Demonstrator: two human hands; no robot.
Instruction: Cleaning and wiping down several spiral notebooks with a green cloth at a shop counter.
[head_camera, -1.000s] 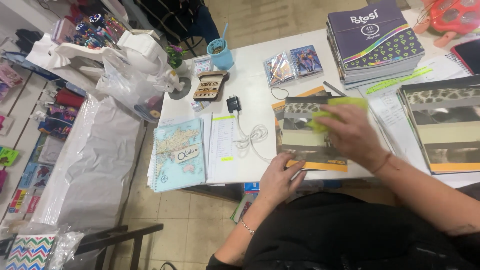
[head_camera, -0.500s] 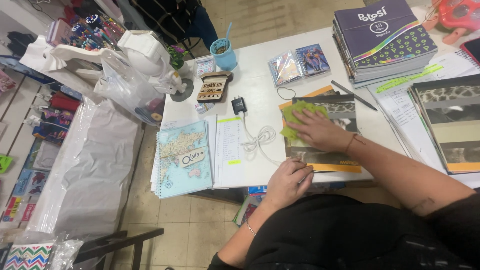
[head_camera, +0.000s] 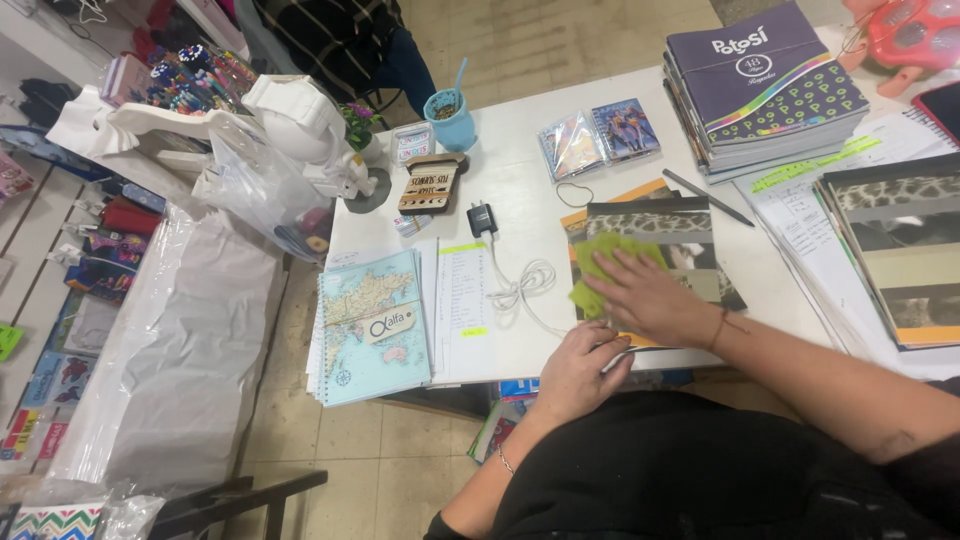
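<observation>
Right hand: the right hand (head_camera: 650, 295) lies flat, palm down and fingers spread, pressing a green cloth (head_camera: 600, 268) onto a notebook cover; nothing is clasped, the hand is simply laid open on top.
Green cloth: crumpled, yellow-green, showing past the fingertips toward the table's left side, touching the cover beneath it.
Left hand: the left hand (head_camera: 580, 365) sits at the near edge of the table, fingers curled down over the near end of the notebook, holding that end against the edge.
Giraffe-print notebook: the giraffe-print notebook (head_camera: 690, 235) lies flat near the middle of the near edge, an orange strip showing along its sides.
Table: a white table (head_camera: 520, 195) carries everything.
Pencil: a dark pencil (head_camera: 708, 197) lies just beyond the notebook's far right corner.
Charger: a black charger with a white cable (head_camera: 515, 285) lies just left of the notebook, the cable loosely coiled.
Paper list: a paper list (head_camera: 462, 310) with yellow marks lies left of the cable.
Map notebook: a spiral map notebook (head_camera: 372, 325) sits at the near left corner.
Notebook stack: a purple-topped notebook stack (head_camera: 765, 90) stands at the far right.
Blue cup: a blue cup (head_camera: 452, 115) with a straw stands by the far edge.
Second giraffe notebook: another giraffe-print cover (head_camera: 895, 250) lies along the right edge.
</observation>
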